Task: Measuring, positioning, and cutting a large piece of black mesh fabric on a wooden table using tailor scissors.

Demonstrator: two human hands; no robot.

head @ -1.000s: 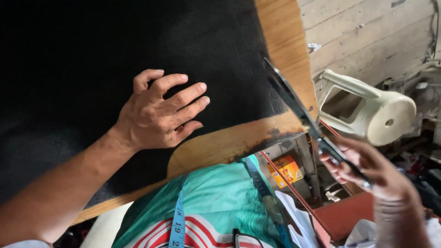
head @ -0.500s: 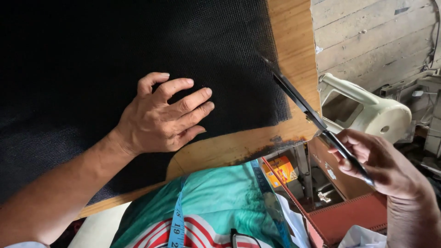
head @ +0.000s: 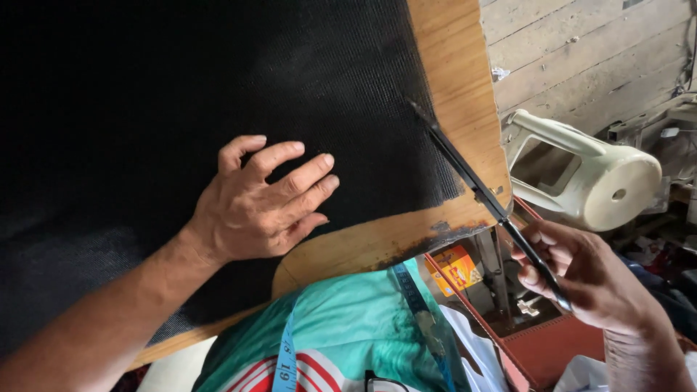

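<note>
My left hand (head: 258,203) lies flat, fingers spread, on a large sheet of black mesh fabric (head: 181,94) that covers most of a wooden table (head: 454,65). My right hand (head: 584,272) is off the table's right corner, closed on the handles of long black scissors (head: 475,189). The scissor blades point up and left, with the tip over the fabric's right edge near the table's side.
A cream plastic stool (head: 581,174) lies tipped on the plank floor to the right. Below the table corner sit a reddish box (head: 544,348) and an orange packet (head: 454,268). A blue measuring tape (head: 287,359) hangs over my teal shirt.
The scissors' tip has come in over the fabric's right edge as my right hand drew closer to the table corner. My left hand stays flat on the fabric.
</note>
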